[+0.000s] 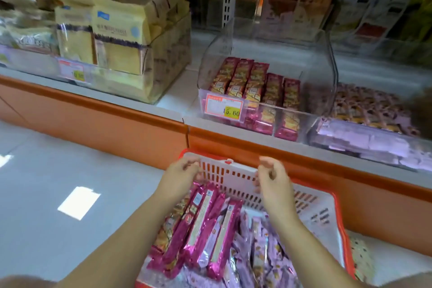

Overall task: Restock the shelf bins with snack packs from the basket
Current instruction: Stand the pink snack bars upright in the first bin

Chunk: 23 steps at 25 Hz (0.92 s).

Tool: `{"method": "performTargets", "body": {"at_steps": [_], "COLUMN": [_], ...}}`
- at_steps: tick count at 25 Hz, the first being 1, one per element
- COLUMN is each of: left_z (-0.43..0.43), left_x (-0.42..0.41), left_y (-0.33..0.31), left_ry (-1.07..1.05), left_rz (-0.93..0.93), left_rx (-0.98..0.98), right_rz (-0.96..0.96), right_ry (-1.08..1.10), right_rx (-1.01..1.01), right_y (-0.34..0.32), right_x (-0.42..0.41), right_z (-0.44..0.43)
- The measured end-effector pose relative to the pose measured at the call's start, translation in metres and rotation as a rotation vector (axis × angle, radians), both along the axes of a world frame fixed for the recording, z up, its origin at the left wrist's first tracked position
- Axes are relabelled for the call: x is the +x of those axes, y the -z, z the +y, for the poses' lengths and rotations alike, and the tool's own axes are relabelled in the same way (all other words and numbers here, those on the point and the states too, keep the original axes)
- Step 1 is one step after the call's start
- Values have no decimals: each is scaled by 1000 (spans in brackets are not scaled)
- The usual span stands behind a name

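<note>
Grey glossy floor tiles [46, 194] ran up to a long shelf [117, 112] edged with a rounded orange strip, and clear plastic bins sat in a row on top of it. At far left, a straight-sided bin [163, 86] was packed with soft yellow bags [117, 37] stacked upright. The middle bin [322, 58], with a curved transparent hood, held slim maroon packs [247, 82] standing side by side in a neat row, more of them lying below behind the front wall, where a red and yellow price tag [223, 106] was stuck. To its right a low bin [350, 145] was full of small lilac packs [364, 110], blurred in the view. Near me, on the floor against the shelf, stood the basket [233, 180], white slotted plastic with a red rim. It held long shiny magenta foil packs [205, 224] fanned on the left and a loose heap of pale purple packs [264, 252] on the right. My left hand [182, 173] hovered at the basket's far left corner, fingers curled, the magenta packs' ends just beneath it; I could not tell whether it gripped them. My right hand [273, 177] hung before the far wall, fingers curled too, and whether it held anything I could not tell.
</note>
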<state>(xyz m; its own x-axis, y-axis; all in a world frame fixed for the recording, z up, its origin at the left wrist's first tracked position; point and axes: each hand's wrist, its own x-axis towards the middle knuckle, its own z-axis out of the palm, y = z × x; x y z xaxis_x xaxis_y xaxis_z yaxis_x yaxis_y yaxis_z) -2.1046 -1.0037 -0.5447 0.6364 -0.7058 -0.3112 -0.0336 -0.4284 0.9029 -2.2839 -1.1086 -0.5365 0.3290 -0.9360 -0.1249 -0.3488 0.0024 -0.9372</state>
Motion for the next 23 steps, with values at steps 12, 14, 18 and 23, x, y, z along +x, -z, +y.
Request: {"method": "performTargets", "body": {"at_steps": [12, 14, 18, 23], "left_z": [28, 32, 31, 22], "left_x": [-54, -54, -55, -67], "left_y": [91, 90, 94, 100], "left_ry": [190, 156, 114, 45], "left_rz": [206, 269, 327, 492], "left_rx": [388, 371, 365, 319], "right_rz": [556, 527, 274, -412], "right_ry": [-348, -323, -218, -43], "right_rx": [418, 427, 657, 1225], "right_y": [192, 178, 163, 124], "right_x": [-12, -11, -21, -47], "right_z": [84, 84, 77, 65]}}
